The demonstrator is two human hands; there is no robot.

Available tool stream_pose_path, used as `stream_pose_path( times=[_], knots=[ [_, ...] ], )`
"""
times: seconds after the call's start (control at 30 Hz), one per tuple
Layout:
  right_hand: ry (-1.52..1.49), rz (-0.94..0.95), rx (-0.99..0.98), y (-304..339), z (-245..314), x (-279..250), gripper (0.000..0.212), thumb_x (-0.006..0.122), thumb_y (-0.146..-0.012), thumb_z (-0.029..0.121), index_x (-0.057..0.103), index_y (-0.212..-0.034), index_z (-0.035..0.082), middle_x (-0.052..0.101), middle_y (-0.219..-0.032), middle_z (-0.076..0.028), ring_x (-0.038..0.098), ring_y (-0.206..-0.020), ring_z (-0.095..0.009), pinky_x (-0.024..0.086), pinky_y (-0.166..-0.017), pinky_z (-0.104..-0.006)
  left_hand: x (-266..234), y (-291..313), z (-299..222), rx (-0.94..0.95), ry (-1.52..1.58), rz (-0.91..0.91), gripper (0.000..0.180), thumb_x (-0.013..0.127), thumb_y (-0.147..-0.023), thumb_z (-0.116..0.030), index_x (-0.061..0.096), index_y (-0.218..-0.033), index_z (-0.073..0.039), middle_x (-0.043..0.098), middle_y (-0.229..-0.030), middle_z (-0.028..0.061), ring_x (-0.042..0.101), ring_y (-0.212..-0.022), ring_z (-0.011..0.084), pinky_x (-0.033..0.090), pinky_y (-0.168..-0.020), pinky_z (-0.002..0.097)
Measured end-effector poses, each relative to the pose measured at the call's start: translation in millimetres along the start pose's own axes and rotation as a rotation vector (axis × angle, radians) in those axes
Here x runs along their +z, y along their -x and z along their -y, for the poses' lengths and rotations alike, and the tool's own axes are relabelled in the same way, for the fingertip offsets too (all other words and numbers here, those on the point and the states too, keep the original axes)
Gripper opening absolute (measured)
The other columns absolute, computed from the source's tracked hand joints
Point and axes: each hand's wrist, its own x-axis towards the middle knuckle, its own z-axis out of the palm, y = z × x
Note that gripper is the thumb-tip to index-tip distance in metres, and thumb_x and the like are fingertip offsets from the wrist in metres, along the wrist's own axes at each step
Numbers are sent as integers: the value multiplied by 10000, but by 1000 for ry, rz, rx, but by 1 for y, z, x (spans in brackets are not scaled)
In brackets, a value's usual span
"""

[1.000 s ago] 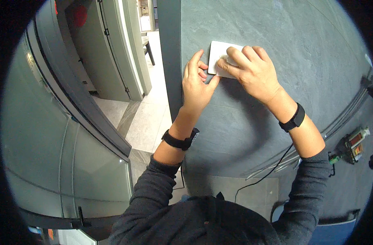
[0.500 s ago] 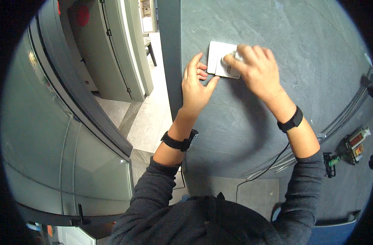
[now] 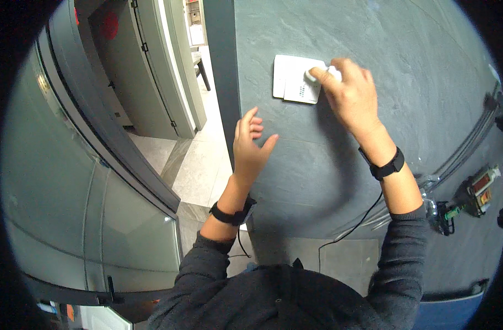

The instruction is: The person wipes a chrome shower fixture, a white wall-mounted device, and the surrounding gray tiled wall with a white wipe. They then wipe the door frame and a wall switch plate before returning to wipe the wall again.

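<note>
A white rectangular wall panel (image 3: 284, 77), with small dark marks on its lower part, is set on the grey stone-look wall. My right hand (image 3: 353, 102) is closed around a small white wad (image 3: 335, 73), which looks like a crumpled wipe or tissue. Part of the wad lies over the panel's right side, and my thumb reaches to its edge there. Fingers mostly hide the wad. Below and left of the panel, my left hand (image 3: 251, 146) hangs open, apart from the wall panel and holding nothing.
A frosted glass door (image 3: 53, 165) in a dark frame fills the left. Beyond the wall's edge, a doorway shows a pale tiled floor (image 3: 199, 170). At the right, a wall rack (image 3: 480, 190) carries bottles. A thin black cable (image 3: 353, 231) runs low down.
My left hand has drawn down and away from the panel's left edge. The right hand has shifted slightly right relative to the panel, still holding the white wad.
</note>
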Motion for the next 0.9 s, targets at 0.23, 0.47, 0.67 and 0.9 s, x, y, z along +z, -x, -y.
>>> stream_pose_path(
  times=[0.23, 0.47, 0.67, 0.9],
  knots=[
    [-48, -18, 121, 0, -1, 0, 317, 657, -801, 134, 695, -1093, 250, 613, -1015, -35, 617, -891, -213, 455, -781, -375, -30, 23, 31, -53, -265, -165, 818, 834, -697, -28, 433, -1409, -56, 495, -1086, 89, 505, -874, 177, 483, -769, 291],
    [-81, 0, 70, 0, 9, 3, 291, 673, -813, 142, 708, -1079, 255, 625, -1039, -49, 623, -915, -219, 456, -792, -377, -32, 18, 54, -143, -213, -200, 920, 844, -678, 11, 374, -1459, -114, 456, -1003, 65, 476, -717, 143, 491, -695, 287],
    [-103, -9, -5, -9, 6, 6, 266, 661, -833, 156, 714, -1076, 249, 619, -1017, -54, 618, -898, -243, 445, -760, -380, -32, 19, 57, -111, -225, -213, 925, 836, -686, 19, 368, -1470, -124, 467, -893, 41, 483, -695, 138, 496, -690, 286],
    [-160, 62, 98, 14, 2, -4, 351, 682, -815, 115, 689, -1139, 251, 607, -1015, -78, 609, -898, -260, 448, -773, -392, -46, 51, 54, -125, -128, -75, 849, 740, -727, 59, 370, -1476, -93, 471, -843, 26, 511, -740, 151, 481, -732, 287]
  ],
)
